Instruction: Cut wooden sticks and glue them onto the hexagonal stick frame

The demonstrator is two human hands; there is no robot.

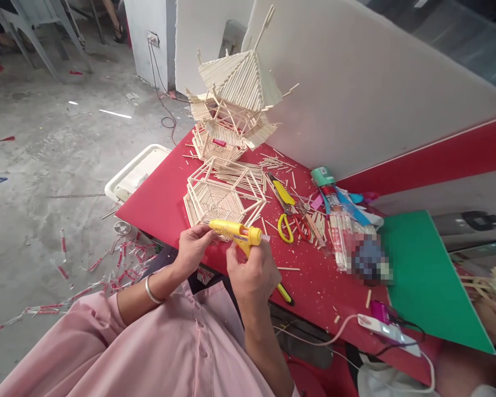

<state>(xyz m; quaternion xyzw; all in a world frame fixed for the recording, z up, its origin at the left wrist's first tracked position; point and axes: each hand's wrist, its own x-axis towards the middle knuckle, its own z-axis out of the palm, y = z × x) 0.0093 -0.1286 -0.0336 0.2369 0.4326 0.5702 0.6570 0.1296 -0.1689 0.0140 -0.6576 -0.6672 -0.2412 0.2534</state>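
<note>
- Glue gun (235,232), yellow: held over the near edge of the red table (161,201), just in front of the hexagonal stick frame (223,196). A pale glue stick juts from its right-hand end.
- Right hand (254,275): clenched round the gun's grip from below.
- Left hand (194,245): fingers curled against the gun's left end. Whether they pinch anything cannot be told.
- Stick tower (235,105): roofed, several tiers, standing behind the frame against the white board (355,82).
- White tray (136,168): beside the table's left edge, lower down; contents unclear.
- Clear packets (339,237): hold bundled sticks and lie right of the scissors (287,227).
- Green-capped tube (323,176): lying by the board.
- Green sheet (421,275): on the table's right end.
- Power strip (388,328): white, on the near edge, with cords plugged in.
</note>
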